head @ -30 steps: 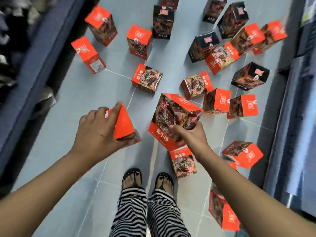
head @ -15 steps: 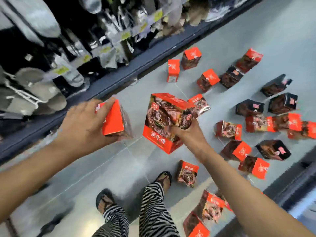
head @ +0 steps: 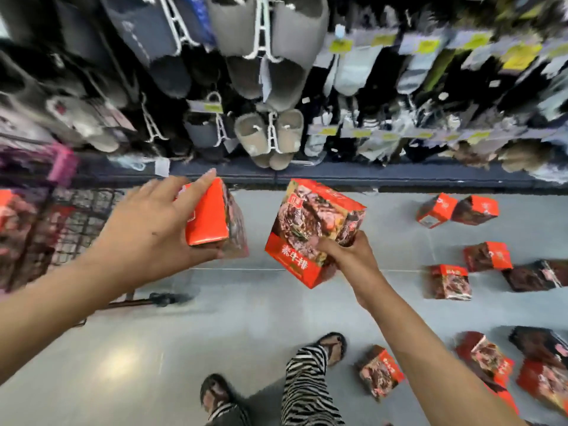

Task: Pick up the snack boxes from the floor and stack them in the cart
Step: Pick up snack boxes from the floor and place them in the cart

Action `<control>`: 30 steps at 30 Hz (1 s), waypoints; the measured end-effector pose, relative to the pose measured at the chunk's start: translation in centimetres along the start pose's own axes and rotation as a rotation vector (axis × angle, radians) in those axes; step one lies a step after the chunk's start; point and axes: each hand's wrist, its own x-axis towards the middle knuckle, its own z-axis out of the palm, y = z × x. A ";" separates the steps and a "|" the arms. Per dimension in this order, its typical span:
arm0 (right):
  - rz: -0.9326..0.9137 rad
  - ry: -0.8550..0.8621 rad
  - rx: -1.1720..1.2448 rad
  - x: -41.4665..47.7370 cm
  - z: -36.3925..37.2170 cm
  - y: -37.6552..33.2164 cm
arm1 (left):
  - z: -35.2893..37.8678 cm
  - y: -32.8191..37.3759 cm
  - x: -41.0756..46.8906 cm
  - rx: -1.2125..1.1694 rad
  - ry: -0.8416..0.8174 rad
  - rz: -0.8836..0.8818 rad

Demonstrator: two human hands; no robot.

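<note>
Left: wire cart, wall facing the hands, boxes already inside.
Ahead: shelf base along the floor edge, slippers hanging above.
Centre floor: bare between cart and feet.
Right floor: scattered boxes, narrow gaps between.
Between held boxes: open gap.
</note>
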 end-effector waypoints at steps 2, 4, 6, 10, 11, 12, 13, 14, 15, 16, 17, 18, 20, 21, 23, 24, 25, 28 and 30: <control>-0.017 -0.085 -0.006 -1.6 5.0 -1.7 | -2.3 -3.4 -4.3 -0.008 0.021 -0.077; -0.028 -0.183 -0.026 -3.2 9.6 -3.0 | -4.2 -6.8 -8.7 -0.013 0.046 -0.146; -0.045 -0.260 -0.027 -4.7 13.8 -4.2 | -5.5 -9.8 -12.9 -0.031 0.075 -0.223; -0.040 -0.379 -0.072 -7.5 20.7 -6.4 | -7.2 -14.6 -20.5 -0.074 0.137 -0.395; -0.035 -0.421 -0.092 -8.2 22.2 -7.0 | -7.4 -15.7 -22.1 -0.083 0.151 -0.437; -0.030 -0.465 -0.107 -8.9 23.5 -7.7 | -7.7 -16.5 -23.6 -0.087 0.161 -0.482; -0.020 -0.502 -0.108 -9.5 24.8 -8.4 | -8.0 -17.2 -25.0 -0.087 0.166 -0.534; -0.004 -0.537 -0.107 -10.0 26.0 -9.0 | -8.3 -17.7 -26.3 -0.092 0.170 -0.590; 0.013 -0.565 -0.100 -10.6 27.1 -9.7 | -8.5 -18.2 -27.5 -0.106 0.178 -0.641; 0.024 -0.577 -0.097 -10.9 28.3 -10.2 | -8.5 -18.7 -28.6 -0.128 0.191 -0.686; 0.032 -0.584 -0.096 -11.1 29.5 -10.7 | -8.5 -19.2 -29.4 -0.151 0.205 -0.727; 0.031 -0.597 -0.098 -11.2 30.5 -11.1 | -8.4 -19.6 -30.1 -0.169 0.212 -0.762; 0.028 -0.635 -0.108 -10.9 32.6 -12.1 | -8.1 -20.5 -30.8 -0.178 0.206 -0.818; 0.033 -0.651 -0.109 -10.6 33.7 -12.6 | -7.9 -21.0 -30.9 -0.173 0.202 -0.840; 0.043 -0.676 -0.108 -9.6 35.6 -13.5 | -7.3 -22.1 -30.5 -0.161 0.186 -0.877; 0.038 -0.692 -0.116 -8.7 36.5 -14.0 | -7.0 -22.7 -30.0 -0.161 0.189 -0.899; 0.030 -0.714 -0.126 -7.7 37.5 -14.4 | -6.6 -23.3 -29.4 -0.165 0.205 -0.921; 0.023 -0.778 -0.184 -4.0 40.5 -15.7 | -5.2 -25.3 -26.9 -0.203 0.267 -0.990; 0.015 -0.810 -0.203 -1.2 42.3 -16.2 | -3.9 -26.3 -24.9 -0.229 0.316 -1.033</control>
